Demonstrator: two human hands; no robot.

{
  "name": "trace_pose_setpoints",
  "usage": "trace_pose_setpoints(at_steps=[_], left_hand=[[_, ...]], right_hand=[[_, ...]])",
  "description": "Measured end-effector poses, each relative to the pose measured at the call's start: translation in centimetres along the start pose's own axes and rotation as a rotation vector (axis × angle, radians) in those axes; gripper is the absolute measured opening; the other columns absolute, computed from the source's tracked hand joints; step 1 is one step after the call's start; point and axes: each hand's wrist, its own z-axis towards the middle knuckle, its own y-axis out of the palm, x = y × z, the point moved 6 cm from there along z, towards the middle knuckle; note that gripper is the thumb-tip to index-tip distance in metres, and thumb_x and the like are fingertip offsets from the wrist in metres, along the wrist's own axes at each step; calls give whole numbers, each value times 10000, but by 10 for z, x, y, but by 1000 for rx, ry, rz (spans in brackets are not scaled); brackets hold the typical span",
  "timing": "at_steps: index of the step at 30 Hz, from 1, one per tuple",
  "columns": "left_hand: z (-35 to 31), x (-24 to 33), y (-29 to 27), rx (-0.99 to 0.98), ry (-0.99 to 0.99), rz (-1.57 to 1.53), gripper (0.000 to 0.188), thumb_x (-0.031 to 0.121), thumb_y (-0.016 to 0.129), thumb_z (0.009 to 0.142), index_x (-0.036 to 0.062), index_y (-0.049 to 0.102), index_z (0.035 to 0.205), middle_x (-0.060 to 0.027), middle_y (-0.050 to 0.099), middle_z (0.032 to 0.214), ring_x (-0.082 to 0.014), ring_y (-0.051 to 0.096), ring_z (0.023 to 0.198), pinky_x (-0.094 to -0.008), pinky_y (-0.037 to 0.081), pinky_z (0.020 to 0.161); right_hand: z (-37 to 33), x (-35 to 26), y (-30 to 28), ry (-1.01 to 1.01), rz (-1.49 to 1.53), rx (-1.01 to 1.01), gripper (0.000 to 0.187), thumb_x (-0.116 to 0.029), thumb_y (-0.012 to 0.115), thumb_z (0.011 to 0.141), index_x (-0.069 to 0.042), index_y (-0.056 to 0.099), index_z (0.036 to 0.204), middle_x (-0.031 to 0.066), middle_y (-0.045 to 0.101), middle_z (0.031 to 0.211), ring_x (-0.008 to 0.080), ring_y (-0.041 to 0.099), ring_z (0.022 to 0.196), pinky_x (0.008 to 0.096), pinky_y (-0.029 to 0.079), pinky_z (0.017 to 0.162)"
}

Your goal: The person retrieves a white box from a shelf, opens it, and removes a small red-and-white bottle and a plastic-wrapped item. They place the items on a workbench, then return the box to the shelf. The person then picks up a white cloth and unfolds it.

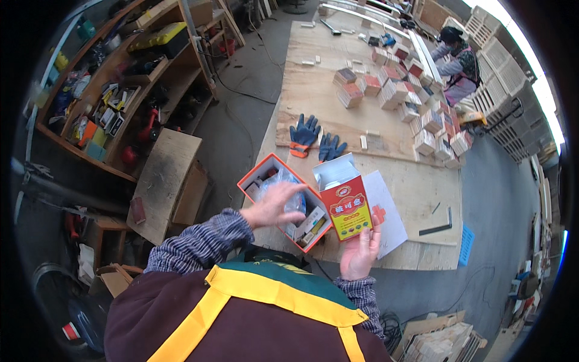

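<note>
My left hand [276, 205] hovers over an orange-rimmed box [256, 169], palm down with its fingers spread and nothing in them. Inside this box lie a clear plastic bag [282, 178] and several small packages [311, 224]. On the box's right stands a red and yellow carton [345, 204], its silvery top flaps raised open. My right hand [360, 252] grips the carton at its lower right edge. Behind the carton, partly covered by it, is a white panel [391, 216] with an orange cross.
Dark work gloves [304, 134] lie on the wooden table [307, 78] beyond the box. Stacks of wood blocks [395, 93] fill its far right. A metal square [437, 223] rests near the right edge. Cluttered shelves [151, 78] stand left. A co-worker [458, 63] is across the table.
</note>
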Motion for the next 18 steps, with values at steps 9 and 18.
trace_pose_setpoints(at_steps=[9, 18], left_hand=[[-51, 53, -17, 696, -403, -1010, 851, 22, 736, 812, 90, 176, 1449, -96, 419, 1375, -192, 495, 1244, -376, 470, 1030], [-125, 45, -78, 901, -344, -792, 1110, 67, 883, 643, 75, 132, 1460, -133, 360, 1398, -233, 375, 1346, -398, 360, 1118]], right_hand=[[-26, 88, 60, 22, -389, -309, 571, 0, 647, 918, -26, 343, 1401, 106, 488, 1311, 193, 515, 1192, 346, 441, 1017], [-75, 143, 124, -292, -605, -639, 667, 50, 687, 865, -55, 331, 1419, 104, 497, 1298, 204, 521, 1191, 343, 498, 938]])
